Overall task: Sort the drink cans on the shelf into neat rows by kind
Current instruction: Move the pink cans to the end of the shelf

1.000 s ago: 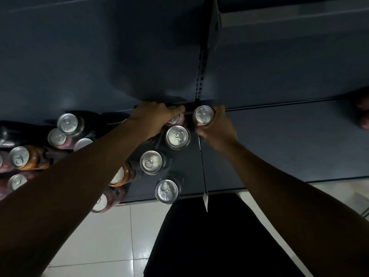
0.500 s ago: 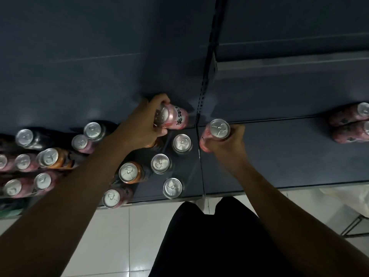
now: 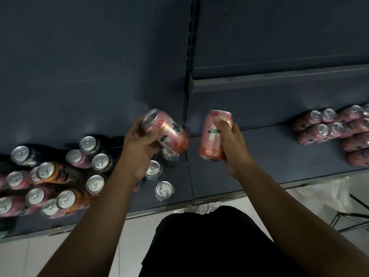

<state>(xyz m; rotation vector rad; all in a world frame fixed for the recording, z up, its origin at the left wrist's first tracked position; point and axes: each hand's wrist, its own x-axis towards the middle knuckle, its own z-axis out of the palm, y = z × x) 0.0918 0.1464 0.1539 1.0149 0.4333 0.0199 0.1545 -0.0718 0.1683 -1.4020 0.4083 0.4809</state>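
Two pink cans are held above the dark shelf (image 3: 269, 156), one in each hand. The left hand (image 3: 139, 144) is wrapped around the first pink can (image 3: 166, 131), which is tilted with its silver top pointing up and to the left; the can is carried just left of the upright post (image 3: 189, 62) that divides the shelf into two bays. The right hand (image 3: 232, 144) is clamped on the second pink can (image 3: 215, 134), held just right of the post, with the thumb pressed across its printed face (part of a brand word is legible, the rest is covered by the thumb). Neither held can is in contact with the shelf surface.

Left of the post, a mixed group of cans (image 3: 60, 176) is standing upright on the shelf, with silver tops facing the camera; pink, orange and dark bodies are seen mingled together, in no clear rows. Three dark cans (image 3: 163, 189) are placed nearest the post, partly under the left wrist.

Far right of the post, a block of pink cans (image 3: 329, 126) is set in close rows against the back of the shelf, well apart from both hands. A pale tiled floor (image 3: 60, 252) is visible below the shelf edge.
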